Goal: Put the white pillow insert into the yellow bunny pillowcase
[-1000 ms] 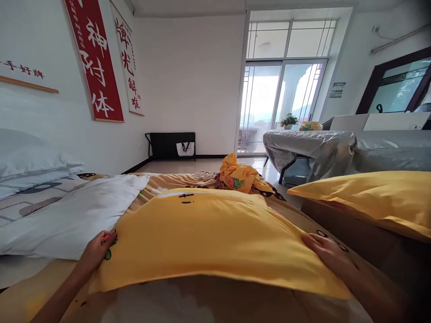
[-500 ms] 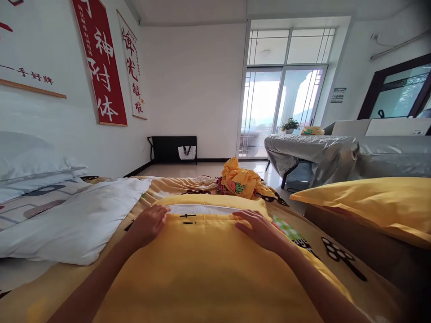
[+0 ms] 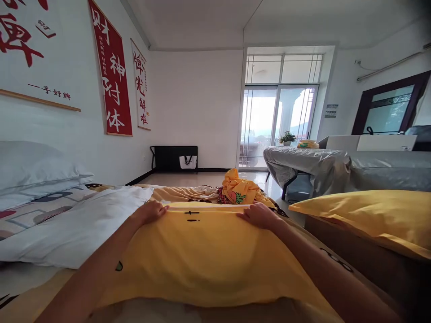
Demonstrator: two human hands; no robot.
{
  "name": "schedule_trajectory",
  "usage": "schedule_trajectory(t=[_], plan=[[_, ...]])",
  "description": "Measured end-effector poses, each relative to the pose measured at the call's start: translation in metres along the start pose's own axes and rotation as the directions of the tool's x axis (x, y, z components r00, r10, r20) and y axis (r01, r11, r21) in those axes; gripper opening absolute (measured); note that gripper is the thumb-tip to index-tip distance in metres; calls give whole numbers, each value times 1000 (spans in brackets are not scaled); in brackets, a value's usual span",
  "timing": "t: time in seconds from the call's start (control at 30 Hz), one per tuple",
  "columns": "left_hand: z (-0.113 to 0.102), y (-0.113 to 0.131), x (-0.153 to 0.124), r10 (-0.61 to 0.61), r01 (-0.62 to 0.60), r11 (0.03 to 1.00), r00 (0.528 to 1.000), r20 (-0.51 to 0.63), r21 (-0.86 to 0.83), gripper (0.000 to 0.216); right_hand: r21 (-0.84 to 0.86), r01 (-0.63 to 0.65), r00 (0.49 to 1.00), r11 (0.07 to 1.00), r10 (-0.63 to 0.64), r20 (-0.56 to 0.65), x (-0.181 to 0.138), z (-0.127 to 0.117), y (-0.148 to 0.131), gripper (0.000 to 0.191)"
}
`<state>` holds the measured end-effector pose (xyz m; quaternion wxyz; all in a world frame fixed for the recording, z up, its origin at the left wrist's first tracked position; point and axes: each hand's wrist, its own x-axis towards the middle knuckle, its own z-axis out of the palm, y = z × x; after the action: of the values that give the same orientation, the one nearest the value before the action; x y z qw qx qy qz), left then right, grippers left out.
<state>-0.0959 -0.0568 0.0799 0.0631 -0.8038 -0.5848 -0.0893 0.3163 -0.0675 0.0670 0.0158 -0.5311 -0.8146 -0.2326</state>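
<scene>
A yellow pillowcase (image 3: 208, 251) stretches in front of me, with small black marks near its far edge. A strip of white pillow (image 3: 208, 207) shows in the opening along that edge. My left hand (image 3: 152, 212) is closed on the left side of the opening's edge. On the right side, my right hand (image 3: 258, 215) grips the same edge. The near side of the pillowcase hangs raised above the bed. How much of the white pillow lies inside is hidden by the cloth.
A white pillow (image 3: 84, 220) lies to the left on the patterned bed cover (image 3: 188, 194). Bunched yellow-orange cloth (image 3: 240, 188) rests beyond the pillowcase. At right, another yellow pillow (image 3: 370, 215) sits above a brown surface. A plastic-covered table (image 3: 310, 157) stands farther back.
Both hands have closed on the opening's edge and lifted the pillowcase; its near side now hangs off the bed. The white strip has become thinner. My view has tilted up.
</scene>
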Motion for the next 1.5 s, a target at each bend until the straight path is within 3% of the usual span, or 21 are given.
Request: schedule_trajectory(t=[0.1,0.17,0.23,0.33,0.43,0.53,0.6,0.67,0.7,0.77,0.83,0.93,1.0,1.07,1.13,1.27,1.33,1.4,1.5], plan=[[-62,3,10,-55,63,997,986,-154,49,63,-121,-30,986,992,10,-164,8,-51,24,56],[-84,6,10,-95,137,981,958,-269,141,69,-162,-99,964,982,54,-262,6,-63,30,55],[-85,9,5,-74,143,957,962,-264,253,70,-170,-78,967,982,33,-254,1,-57,25,55],[-70,13,-3,-11,43,945,995,-98,325,69,-141,51,994,989,-64,-87,-5,-39,11,60],[-69,15,-5,-13,34,940,998,-63,338,69,-132,27,999,991,-30,-23,-2,-47,12,63],[-83,12,-2,-24,118,919,969,-247,375,67,-173,-25,986,985,-4,-167,3,-73,29,62],[-84,6,-1,6,171,911,905,-425,376,64,-174,-48,963,984,-1,-270,3,-78,36,61],[-65,-2,-2,25,167,922,873,-486,348,61,-131,-15,962,991,-21,-272,-2,-60,29,59],[-48,-6,-4,15,140,936,900,-435,323,61,-89,25,971,996,-45,-235,-6,-41,21,57],[1,-10,-9,-9,61,967,978,-206,248,60,29,107,985,994,-102,-136,-17,8,-6,54],[57,-8,-17,-23,19,986,999,26,163,59,145,121,991,982,-111,-70,-30,61,-36,49],[115,-1,-27,-30,22,994,997,72,106,58,257,10,993,966,21,-117,-43,114,-65,45],[122,0,-28,-35,29,994,998,54,104,60,262,24,987,965,18,-159,-44,120,-66,46],[102,-3,-24,-40,36,990,999,27,133,60,187,88,987,978,-60,-150,-38,102,-53,48],[65,-8,-16,-43,45,984,999,-20,173,58,81,128,988,988,-119,-102,-29,66,-34,50],[-24,-15,-5,-24,84,958,976,-219,274,57,-51,77,990,996,-82,-114,-13,-19,4,58],[-52,-17,-5,3,99,948,947,-322,301,56,-49,48,988,998,-55,-144,-10,-45,16,62],[-58,-17,-8,-6,105,953,945,-328,284,55,-11,35,990,999,-36,-137,-10,-49,17,64],[-19,-9,-16,-120,124,982,992,-36,145,48,68,69,998,995,-68,-13,-17,-17,-12,65]])
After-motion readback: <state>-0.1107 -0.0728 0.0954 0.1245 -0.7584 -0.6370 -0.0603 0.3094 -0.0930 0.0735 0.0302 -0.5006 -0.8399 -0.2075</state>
